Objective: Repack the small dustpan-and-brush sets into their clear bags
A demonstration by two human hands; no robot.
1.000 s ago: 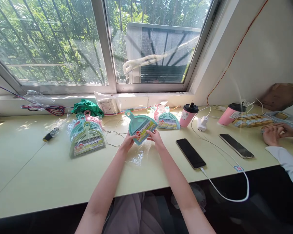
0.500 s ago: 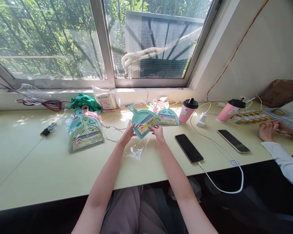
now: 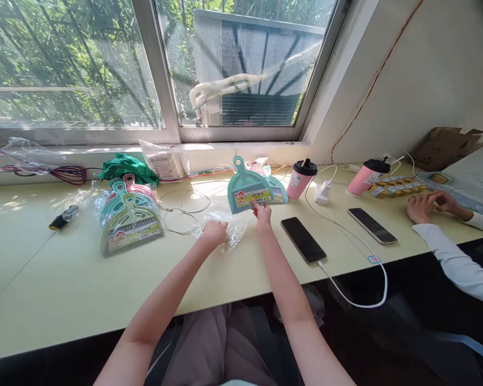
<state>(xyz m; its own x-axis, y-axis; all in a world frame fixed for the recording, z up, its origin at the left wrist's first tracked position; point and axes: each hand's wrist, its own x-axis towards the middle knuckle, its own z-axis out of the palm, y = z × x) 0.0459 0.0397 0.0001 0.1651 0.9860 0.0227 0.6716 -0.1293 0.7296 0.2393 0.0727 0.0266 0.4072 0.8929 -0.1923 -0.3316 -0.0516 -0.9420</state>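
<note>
In my right hand is a green mini dustpan and brush set, raised above the table with its printed label facing me; thumb and fingers pinch its lower edge. My left hand is closed on a crumpled clear plastic bag on the table. Behind the raised set, partly covered by it, stands another dustpan set in teal. To the left lies a pile of dustpan sets in clear wrapping, a light green dustpan at the front, with teal and pink ones behind.
Two phones lie on the right, one with a white cable. Pink cups and a white charger stand behind them. A screwdriver lies left. A co-worker's hands rest at the far right near small yellow-brown items.
The green dustpan set has risen and tilted upright in my right hand. My left hand has let go of it, dropped lower and closed on the clear bag. The view has shifted slightly.
</note>
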